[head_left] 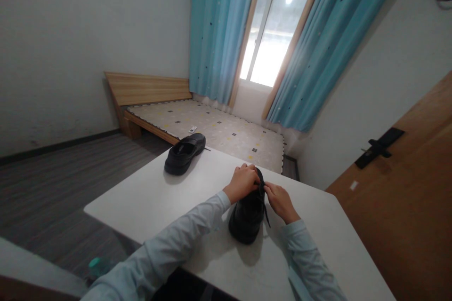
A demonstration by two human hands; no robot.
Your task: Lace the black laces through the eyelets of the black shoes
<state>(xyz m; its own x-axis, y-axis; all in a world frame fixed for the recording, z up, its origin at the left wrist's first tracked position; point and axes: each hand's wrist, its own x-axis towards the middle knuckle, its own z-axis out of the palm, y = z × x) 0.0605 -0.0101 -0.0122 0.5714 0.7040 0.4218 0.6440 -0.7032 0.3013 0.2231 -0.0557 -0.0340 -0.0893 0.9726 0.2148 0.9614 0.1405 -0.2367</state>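
On the white table (148, 202), both hands pinch a black shoe's (247, 216) lace (265, 211).

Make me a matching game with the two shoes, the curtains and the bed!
Things:
1. near black shoe
2. far black shoe
3. curtains
4. bed

Descriptions:
A. blue, beside the window
B. alone on the table's far corner
C. under both hands, left hand and right hand at its lace
D. wooden headboard, by the wall

Pairs: 1-C, 2-B, 3-A, 4-D
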